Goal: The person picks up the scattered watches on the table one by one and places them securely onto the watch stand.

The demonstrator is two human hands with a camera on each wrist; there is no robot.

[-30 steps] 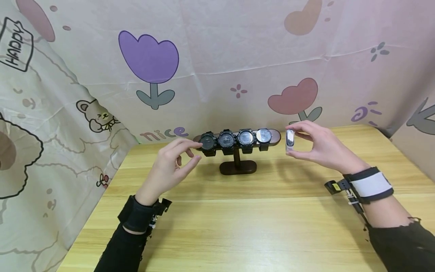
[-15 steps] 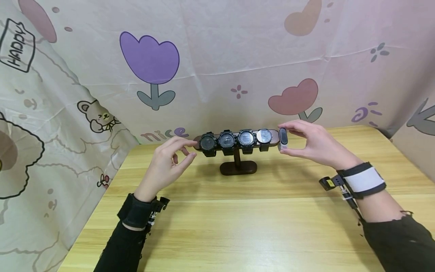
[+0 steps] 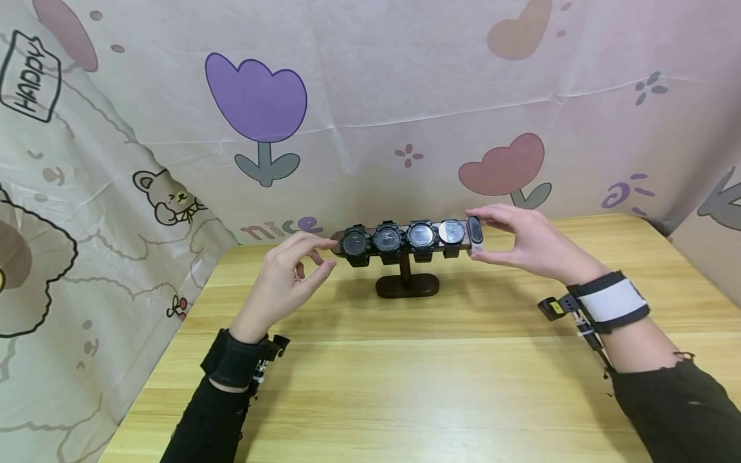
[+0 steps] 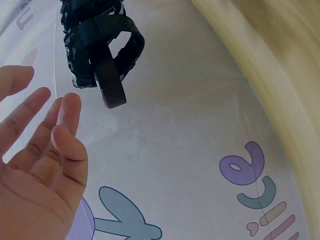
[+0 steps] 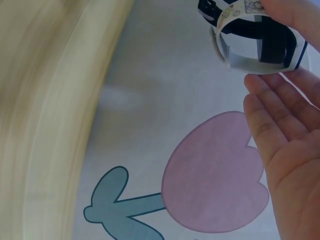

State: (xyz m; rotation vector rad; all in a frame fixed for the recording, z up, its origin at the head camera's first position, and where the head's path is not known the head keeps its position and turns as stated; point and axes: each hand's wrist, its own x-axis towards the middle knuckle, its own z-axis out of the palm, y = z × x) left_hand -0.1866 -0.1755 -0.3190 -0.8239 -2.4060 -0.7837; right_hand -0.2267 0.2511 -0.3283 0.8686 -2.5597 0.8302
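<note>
A person's right hand [image 3: 523,243] pinches a slim white-banded watch [image 3: 475,235] between thumb and forefinger at the right end of a dark T-shaped watch stand [image 3: 405,283], the band at or partly over the tip of the stand's crossbar; whether it already rests on the bar cannot be told. In the right wrist view the white band [image 5: 250,52] curves beneath the fingers [image 5: 280,125], its dark face turned away.

The left hand [image 3: 289,276] hovers at the left end of the stand, fingers loosely spread and holding nothing, the fingertips close to the bar's tip. The left wrist view shows those relaxed fingers [image 4: 65,125] just beside the black strap [image 4: 107,55] of the outermost watch, apart from it.

Four watches sit side by side along the crossbar: three chunky black ones [image 3: 388,239] to the left and a paler-faced one [image 3: 451,232] just beside the white-banded watch. The stand is set toward the back of a light wooden worktop [image 3: 405,386], in front of a cloth backdrop [image 3: 370,96] printed with tulips.
</note>
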